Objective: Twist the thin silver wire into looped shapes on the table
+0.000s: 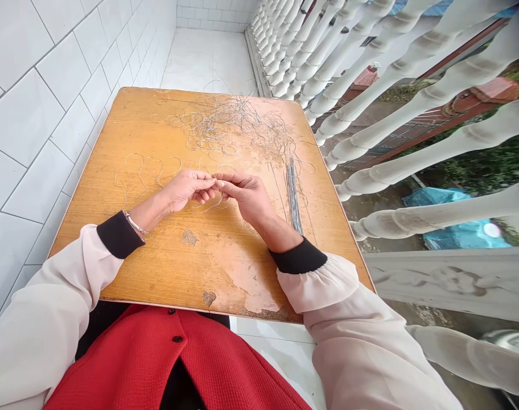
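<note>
Over the middle of the wooden table, my left hand [190,188] and my right hand [247,196] meet at the fingertips. Both are closed in a pinch on a thin wire [219,206], which curves out below the fingers; its pinched part is hidden. Bent wire pieces [159,171] lie in a loose row behind and to the left of my left hand. A bundle of straight wires [292,196] rests to the right of my right hand. Farther back spreads a tangled heap of curled wires [217,122].
The worn wooden table [135,267] has peeled patches near its front edge. A white tiled wall [63,85] runs along the left. White balusters [383,131] stand along the right, with a yard beyond. Pale floor tiles [208,57] show behind the table.
</note>
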Available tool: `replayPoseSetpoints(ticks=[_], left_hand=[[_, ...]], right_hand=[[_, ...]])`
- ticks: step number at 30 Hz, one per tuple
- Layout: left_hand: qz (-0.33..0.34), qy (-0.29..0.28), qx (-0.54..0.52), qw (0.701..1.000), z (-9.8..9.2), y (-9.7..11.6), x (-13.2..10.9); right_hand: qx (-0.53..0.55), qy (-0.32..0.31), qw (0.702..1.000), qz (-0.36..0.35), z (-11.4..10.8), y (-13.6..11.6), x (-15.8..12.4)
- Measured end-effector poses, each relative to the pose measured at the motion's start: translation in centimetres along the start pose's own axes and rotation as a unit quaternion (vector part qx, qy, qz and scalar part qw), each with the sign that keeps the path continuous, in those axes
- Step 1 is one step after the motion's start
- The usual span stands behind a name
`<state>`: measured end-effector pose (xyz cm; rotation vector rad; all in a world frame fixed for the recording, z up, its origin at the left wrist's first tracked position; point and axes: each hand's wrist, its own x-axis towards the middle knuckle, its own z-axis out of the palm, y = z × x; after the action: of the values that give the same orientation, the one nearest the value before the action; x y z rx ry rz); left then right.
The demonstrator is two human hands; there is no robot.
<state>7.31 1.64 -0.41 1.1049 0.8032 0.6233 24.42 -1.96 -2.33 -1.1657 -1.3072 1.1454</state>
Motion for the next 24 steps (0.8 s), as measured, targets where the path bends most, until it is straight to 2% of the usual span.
replayPoseSetpoints(ticks=[3, 5, 8, 11, 15, 20, 24], left_hand=[[-0.009, 0.01, 0.019, 1.0, -0.5, 0.3, -0.1], [0.0, 0.04, 0.029, 0.999, -1.0, 0.8, -0.2], [0.048, 0.095, 0.036, 0.994, -1.8, 1.8, -0.3], [0.094, 0.12, 0.067, 0.986, -2.2, 2.3, -0.1], [0.101, 0.13, 0.111, 0.98, -1.9, 2.2, 0.2], [0.095, 0.144, 0.119, 0.978, -1.5, 2.4, -0.2], [0.107, 0.122, 0.159, 0.974, -1.4, 2.5, -0.4]], right_hand=[[0.017, 0.007, 1.0, 0.0, -0.2, 0.0, 0.1], [0.024, 0.015, 1.0, 0.0, -0.3, 0.1, 0.1], [0.017, 0.002, 1.0, 0.015, -0.3, 0.2, 0.1], [0.004, -0.021, 0.999, 0.035, -0.2, 0.3, 0.0], [-0.014, -0.028, 0.998, 0.045, 0.0, 0.2, -0.2], [-0.02, -0.027, 0.998, 0.044, 0.1, 0.0, -0.3], [-0.036, -0.037, 0.998, 0.047, 0.0, -0.1, -0.3]])
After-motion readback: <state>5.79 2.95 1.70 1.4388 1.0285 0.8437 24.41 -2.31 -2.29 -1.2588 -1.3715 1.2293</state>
